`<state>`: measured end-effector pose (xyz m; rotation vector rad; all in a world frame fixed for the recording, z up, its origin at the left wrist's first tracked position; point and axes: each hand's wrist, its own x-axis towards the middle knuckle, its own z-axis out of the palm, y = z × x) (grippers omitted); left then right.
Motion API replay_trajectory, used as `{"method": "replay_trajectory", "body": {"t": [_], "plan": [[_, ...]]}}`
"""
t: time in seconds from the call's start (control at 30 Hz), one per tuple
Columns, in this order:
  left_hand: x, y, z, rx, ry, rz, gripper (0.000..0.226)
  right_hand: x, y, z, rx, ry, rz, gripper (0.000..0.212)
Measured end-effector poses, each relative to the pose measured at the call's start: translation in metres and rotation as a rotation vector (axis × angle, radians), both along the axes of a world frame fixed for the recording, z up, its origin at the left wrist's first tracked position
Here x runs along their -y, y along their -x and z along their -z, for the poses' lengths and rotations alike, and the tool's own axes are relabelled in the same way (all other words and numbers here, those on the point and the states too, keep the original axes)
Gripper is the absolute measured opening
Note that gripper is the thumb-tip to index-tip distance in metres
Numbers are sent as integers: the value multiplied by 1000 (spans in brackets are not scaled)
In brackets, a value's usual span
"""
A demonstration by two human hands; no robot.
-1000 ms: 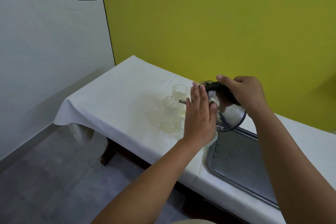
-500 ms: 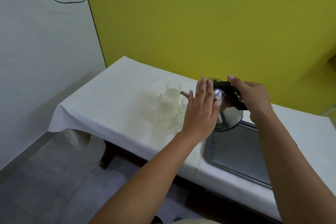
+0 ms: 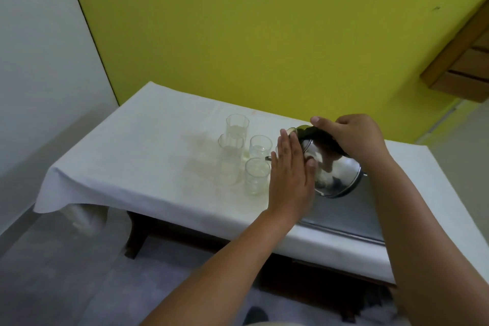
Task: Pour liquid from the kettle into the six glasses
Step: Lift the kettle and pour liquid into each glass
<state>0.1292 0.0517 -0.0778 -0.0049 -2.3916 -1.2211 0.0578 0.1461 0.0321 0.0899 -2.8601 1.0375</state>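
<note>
- Above the counter (image 3: pixel 148 156), the kettle (image 3: pixel 333 169) tilts toward the glasses (image 3: pixel 246 153), its spout beside them.
- Right hand (image 3: pixel 354 137) fingers clamp its black handle.
- Left hand (image 3: pixel 291 174) fingers lie flat, together, against its side.

Rounded polished-steel kettle (image 3: pixel 336 169): mirror silver, with a black handle. Clear faceted drinking glasses (image 3: pixel 258 174): colourless, the contents a very pale yellow. Plain white tablecloth (image 3: pixel 137 156): unpatterned (a faint yellowish stain lies beside the glasses). Flat metal tray (image 3: pixel 349 217): dull grey. Back wall (image 3: pixel 264 21): yellow-green; side wall (image 3: pixel 39 61): white.
</note>
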Motion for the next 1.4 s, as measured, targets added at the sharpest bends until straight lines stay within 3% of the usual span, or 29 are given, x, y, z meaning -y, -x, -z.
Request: {"method": "replay_trajectory", "body": {"t": [0.67,1.1,1.4], "plan": [[10,-9,25,31,-49,109,61,16,-19,10,31,-136,95,61],[8,-8,32,4,-47,74,60,17,-18,17,24,-171,84,63],[4,-6,25,34,-2,135,59,-7,-15,19,51,-28,93,63]]}}
